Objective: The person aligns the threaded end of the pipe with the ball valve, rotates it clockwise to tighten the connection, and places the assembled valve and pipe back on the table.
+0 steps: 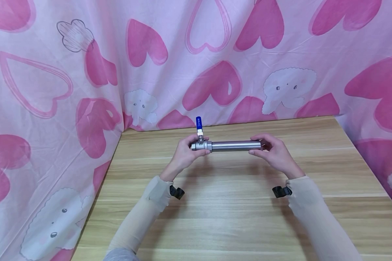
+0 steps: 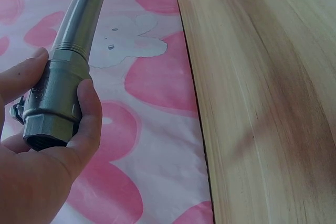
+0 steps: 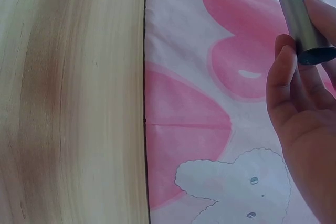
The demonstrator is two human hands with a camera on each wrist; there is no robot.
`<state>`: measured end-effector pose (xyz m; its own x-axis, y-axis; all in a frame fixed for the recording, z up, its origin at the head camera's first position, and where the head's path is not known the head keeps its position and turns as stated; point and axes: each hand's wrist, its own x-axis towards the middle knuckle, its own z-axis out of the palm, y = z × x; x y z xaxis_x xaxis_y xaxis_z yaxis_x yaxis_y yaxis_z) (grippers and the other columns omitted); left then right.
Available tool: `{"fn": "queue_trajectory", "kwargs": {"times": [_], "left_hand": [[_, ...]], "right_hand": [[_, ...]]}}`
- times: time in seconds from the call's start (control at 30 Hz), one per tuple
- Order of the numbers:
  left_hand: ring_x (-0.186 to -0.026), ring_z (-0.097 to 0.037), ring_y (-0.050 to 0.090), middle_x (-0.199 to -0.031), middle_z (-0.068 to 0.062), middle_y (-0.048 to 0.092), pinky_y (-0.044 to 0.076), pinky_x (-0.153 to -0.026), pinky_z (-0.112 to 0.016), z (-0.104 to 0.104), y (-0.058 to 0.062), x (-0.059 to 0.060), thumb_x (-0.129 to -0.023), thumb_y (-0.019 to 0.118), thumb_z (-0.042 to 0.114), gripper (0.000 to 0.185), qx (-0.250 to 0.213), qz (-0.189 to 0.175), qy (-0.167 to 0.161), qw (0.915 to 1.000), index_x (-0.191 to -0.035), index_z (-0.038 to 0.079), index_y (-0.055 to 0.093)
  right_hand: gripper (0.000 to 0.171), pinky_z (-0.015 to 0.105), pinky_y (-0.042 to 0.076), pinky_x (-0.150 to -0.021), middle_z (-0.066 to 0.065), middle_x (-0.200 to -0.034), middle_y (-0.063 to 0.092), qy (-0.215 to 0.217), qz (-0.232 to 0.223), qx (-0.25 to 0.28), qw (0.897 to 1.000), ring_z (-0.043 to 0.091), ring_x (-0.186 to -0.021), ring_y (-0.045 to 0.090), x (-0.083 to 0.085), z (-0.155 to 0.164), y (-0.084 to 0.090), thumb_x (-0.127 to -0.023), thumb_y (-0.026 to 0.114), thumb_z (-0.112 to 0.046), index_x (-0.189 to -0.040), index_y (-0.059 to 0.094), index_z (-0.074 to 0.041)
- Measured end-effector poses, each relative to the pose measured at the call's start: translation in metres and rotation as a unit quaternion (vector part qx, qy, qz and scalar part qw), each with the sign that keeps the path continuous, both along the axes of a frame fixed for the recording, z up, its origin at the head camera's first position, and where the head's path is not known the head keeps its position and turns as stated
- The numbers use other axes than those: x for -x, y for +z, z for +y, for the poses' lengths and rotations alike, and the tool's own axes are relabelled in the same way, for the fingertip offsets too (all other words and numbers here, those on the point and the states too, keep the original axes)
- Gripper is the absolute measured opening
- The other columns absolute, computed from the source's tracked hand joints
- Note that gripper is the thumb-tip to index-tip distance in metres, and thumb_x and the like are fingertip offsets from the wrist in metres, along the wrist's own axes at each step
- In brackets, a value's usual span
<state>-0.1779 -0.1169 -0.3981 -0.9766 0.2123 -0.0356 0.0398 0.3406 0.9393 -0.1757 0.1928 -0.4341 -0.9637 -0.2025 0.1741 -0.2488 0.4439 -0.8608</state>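
1. Valve body [image 1: 201,145], a grey metal fitting with a hexagonal end, sits at the left end of a straight metal pipe [image 1: 236,145]; the two are joined into one horizontal piece held in the air above the worktop [image 1: 235,203], nearer its far edge than its near edge.
2. A blue lever handle [image 1: 198,123] stands upright on top of the valve body.
3. The left hand [image 1: 187,155] grips the valve body, with its fingers and thumb curled round it; the left wrist view shows the thumb [image 2: 86,124] lying along the fitting's side and the open threaded end facing the camera.
4. The right hand [image 1: 274,152] pinches the pipe's right end between curled fingers and thumb; the right wrist view shows fingertips [image 3: 286,72] against the pipe just by its open rim.
5. Both forearms wear pale sleeves [image 1: 150,214], each with a small black strapped device at the wrist.
6. A pink cloth [image 1: 196,65] printed with hearts and white cartoon shapes hangs behind the worktop's far edge and along its left and right sides.
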Motion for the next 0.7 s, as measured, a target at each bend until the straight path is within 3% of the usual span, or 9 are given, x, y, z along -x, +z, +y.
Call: {"fn": "queue_trajectory", "kwargs": {"times": [0.13,0.4,0.7], "left_hand": [[-0.100,-0.019,0.057,-0.119,-0.007,0.066,0.046,-0.085,-0.028,0.001,0.005,-0.003,-0.078,0.080,0.009,0.046,0.001,0.000,-0.001,1.0000,-0.121,0.008,0.065],[-0.101,-0.018,0.058,-0.118,-0.003,0.066,0.047,-0.086,-0.030,-0.003,-0.014,0.006,-0.076,0.083,0.016,0.047,-0.003,0.014,-0.003,0.9999,-0.120,0.013,0.066],[-0.100,-0.019,0.058,-0.114,0.001,0.067,0.048,-0.086,-0.033,-0.004,-0.015,0.006,-0.075,0.083,0.020,0.042,0.001,0.029,-0.002,0.9996,-0.114,0.021,0.068]], "right_hand": [[0.043,0.020,0.049,-0.065,0.009,-0.104,0.063,0.000,-0.005,0.006,1.000,0.015,-0.080,0.056,-0.001,-0.001,0.002,-0.081,0.078,-0.018,-0.121,0.063,-0.011],[0.042,0.019,0.048,-0.063,0.009,-0.102,0.063,0.009,0.001,0.006,1.000,0.013,-0.079,0.054,-0.003,-0.001,0.005,-0.083,0.077,-0.018,-0.121,0.062,-0.011],[0.037,0.022,0.047,-0.062,0.005,-0.101,0.063,-0.006,-0.001,0.006,1.000,0.014,-0.078,0.055,-0.002,-0.001,0.004,-0.085,0.075,-0.022,-0.119,0.064,-0.014]]}}
